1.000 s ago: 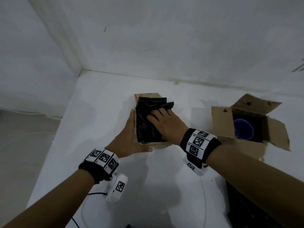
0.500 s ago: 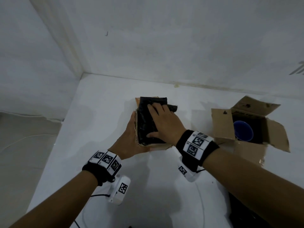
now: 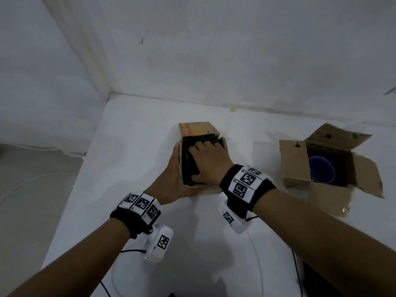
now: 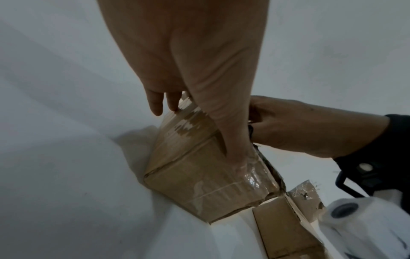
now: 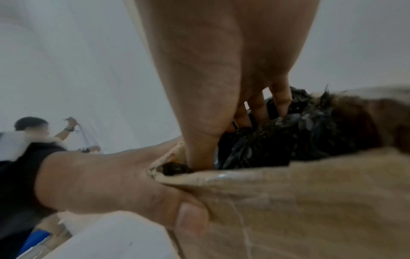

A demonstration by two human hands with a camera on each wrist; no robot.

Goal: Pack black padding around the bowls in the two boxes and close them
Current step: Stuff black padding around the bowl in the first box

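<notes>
— Presently, status of the left box (image 3: 200,130)?

— Open-topped on the white table (image 3: 137,146), filled with black padding (image 3: 187,166). Right hand (image 3: 209,162) lies on the padding, fingers bent down into it. Left hand (image 3: 169,179) braces the box's outer wall, fingers straight, thumb on the near face.

— The right box (image 3: 300,166)?

— Well apart, flaps spread; blue bowl (image 3: 321,172) inside, black padding around it.

Left hand (image 3: 169,181) flat, right hand (image 3: 209,161) seemingly pressing down

padding (image 3: 188,166) black | boxes (image 3: 300,166) brown | bowl (image 3: 321,170) blue | table (image 3: 132,168) white
</notes>
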